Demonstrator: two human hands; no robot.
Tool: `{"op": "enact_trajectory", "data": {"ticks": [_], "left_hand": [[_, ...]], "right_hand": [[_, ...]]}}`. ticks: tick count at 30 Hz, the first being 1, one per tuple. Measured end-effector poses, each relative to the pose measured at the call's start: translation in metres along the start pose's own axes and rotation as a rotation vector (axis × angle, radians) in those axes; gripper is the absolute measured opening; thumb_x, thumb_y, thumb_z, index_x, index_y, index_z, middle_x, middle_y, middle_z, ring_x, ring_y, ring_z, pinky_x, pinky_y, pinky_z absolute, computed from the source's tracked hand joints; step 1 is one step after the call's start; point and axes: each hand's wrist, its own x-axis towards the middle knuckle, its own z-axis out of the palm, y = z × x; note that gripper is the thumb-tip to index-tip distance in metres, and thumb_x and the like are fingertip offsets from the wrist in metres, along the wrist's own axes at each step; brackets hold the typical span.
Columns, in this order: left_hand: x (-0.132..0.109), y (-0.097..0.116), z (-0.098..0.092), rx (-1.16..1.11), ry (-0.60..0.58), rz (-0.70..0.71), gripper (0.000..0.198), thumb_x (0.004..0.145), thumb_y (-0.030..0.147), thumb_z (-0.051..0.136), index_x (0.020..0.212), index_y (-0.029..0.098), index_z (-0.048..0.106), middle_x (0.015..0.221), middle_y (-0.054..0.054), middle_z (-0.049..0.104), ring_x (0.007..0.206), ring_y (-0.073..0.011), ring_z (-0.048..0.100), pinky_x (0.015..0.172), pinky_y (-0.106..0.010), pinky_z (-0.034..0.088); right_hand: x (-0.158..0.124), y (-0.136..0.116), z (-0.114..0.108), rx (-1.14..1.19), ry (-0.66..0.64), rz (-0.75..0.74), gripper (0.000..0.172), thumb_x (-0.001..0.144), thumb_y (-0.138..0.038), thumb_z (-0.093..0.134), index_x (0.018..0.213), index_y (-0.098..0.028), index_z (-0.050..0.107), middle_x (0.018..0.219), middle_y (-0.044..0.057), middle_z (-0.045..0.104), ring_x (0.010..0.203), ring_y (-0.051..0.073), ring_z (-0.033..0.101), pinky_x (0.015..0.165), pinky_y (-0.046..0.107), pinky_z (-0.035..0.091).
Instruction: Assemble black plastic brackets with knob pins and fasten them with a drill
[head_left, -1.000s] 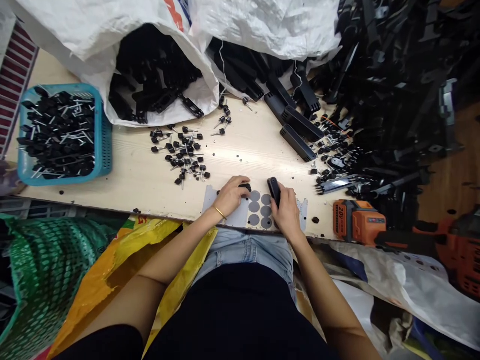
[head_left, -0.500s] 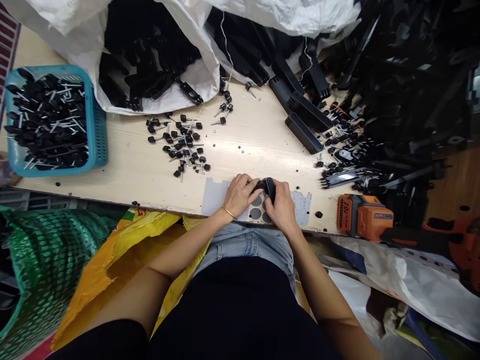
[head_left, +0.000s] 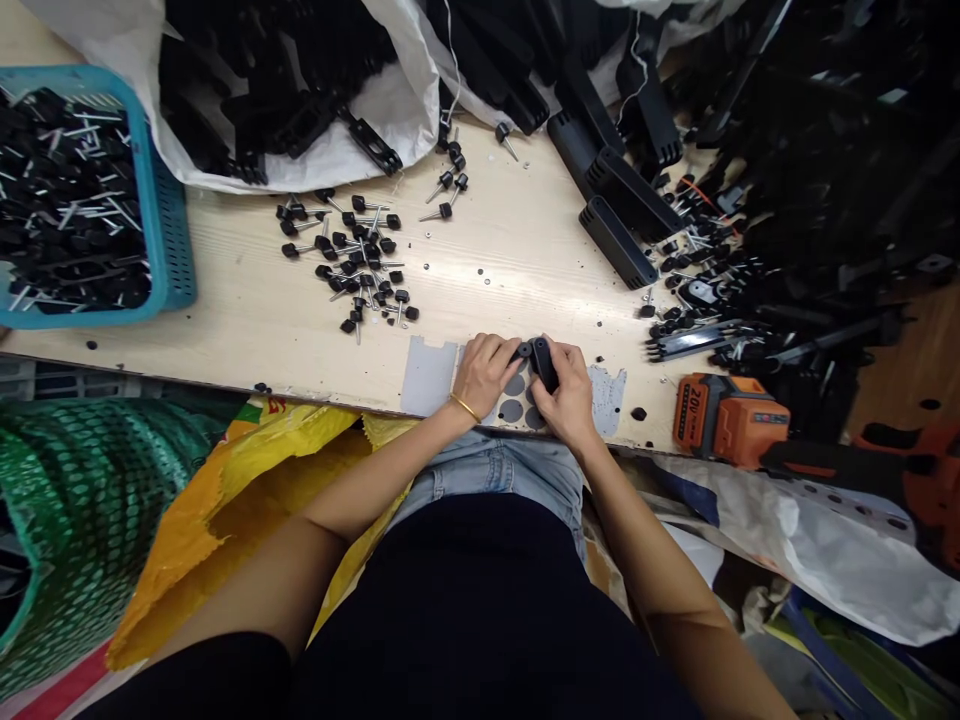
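Note:
My left hand [head_left: 481,376], with a gold bangle at the wrist, is closed on a small black plastic piece with a round end [head_left: 523,351]. In my right hand [head_left: 568,392] is a long black plastic piece [head_left: 544,364] with a rounded end and a small hole, gripped between thumb and fingers. Both pieces are side by side at the bench's front edge, their round ends close together; whether they touch I cannot tell. Beneath my hands lies a light sheet with dark grey discs [head_left: 511,410], partly covered by the fingers. Grey sheet material [head_left: 429,375] lies left of it.
Black knobs with metal pins [head_left: 364,255] lie scattered ahead on the left. A blue basket [head_left: 171,240] holds many more. White sacks [head_left: 416,110] with black parts stand behind. Black handles [head_left: 616,243] and small hardware are piled right, beside an orange power tool battery [head_left: 733,420].
The view has shifted slightly, so the bench items sit higher. The two black pieces show more plainly between my hands, and the left one's round end is now visible.

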Motion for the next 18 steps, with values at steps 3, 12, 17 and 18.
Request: {"op": "enact_trajectory", "data": {"ticks": [3, 12, 17, 18], "left_hand": [[0.002, -0.002, -0.002, 0.038, -0.035, 0.021, 0.031, 0.099, 0.029, 0.038, 0.116, 0.013, 0.058, 0.085, -0.007, 0.060, 0.081, -0.0209, 0.054, 0.075, -0.033, 0.047], [0.006, 0.004, 0.004, 0.048, -0.088, -0.028, 0.030, 0.099, 0.025, 0.037, 0.117, 0.010, 0.055, 0.090, -0.010, 0.059, 0.087, -0.0233, 0.056, 0.079, -0.036, 0.048], [0.010, -0.001, 0.006, 0.019, -0.170, 0.095, 0.026, 0.098, 0.025, 0.041, 0.113, 0.012, 0.057, 0.091, -0.009, 0.060, 0.090, -0.0223, 0.057, 0.081, -0.034, 0.049], [0.011, -0.003, 0.006, 0.005, -0.188, 0.123, 0.025, 0.098, 0.026, 0.042, 0.112, 0.013, 0.057, 0.092, -0.009, 0.060, 0.091, -0.0218, 0.057, 0.081, -0.033, 0.049]], "right_hand": [[0.001, 0.003, 0.000, -0.001, 0.011, -0.022, 0.056, 0.078, -0.019, 0.052, 0.134, -0.021, 0.051, 0.110, 0.009, 0.056, 0.104, 0.025, 0.058, 0.092, 0.043, 0.050], [0.003, 0.007, 0.004, 0.011, 0.046, -0.033, 0.056, 0.073, -0.018, 0.052, 0.128, -0.017, 0.055, 0.102, 0.009, 0.056, 0.098, 0.025, 0.057, 0.090, 0.043, 0.050], [0.004, 0.005, 0.004, 0.001, 0.047, -0.029, 0.058, 0.070, -0.017, 0.051, 0.128, -0.017, 0.056, 0.101, 0.009, 0.055, 0.096, 0.024, 0.056, 0.088, 0.041, 0.049], [0.004, 0.004, 0.004, -0.001, 0.043, -0.028, 0.058, 0.070, -0.017, 0.051, 0.128, -0.017, 0.056, 0.102, 0.009, 0.055, 0.096, 0.024, 0.056, 0.088, 0.041, 0.049]]}}
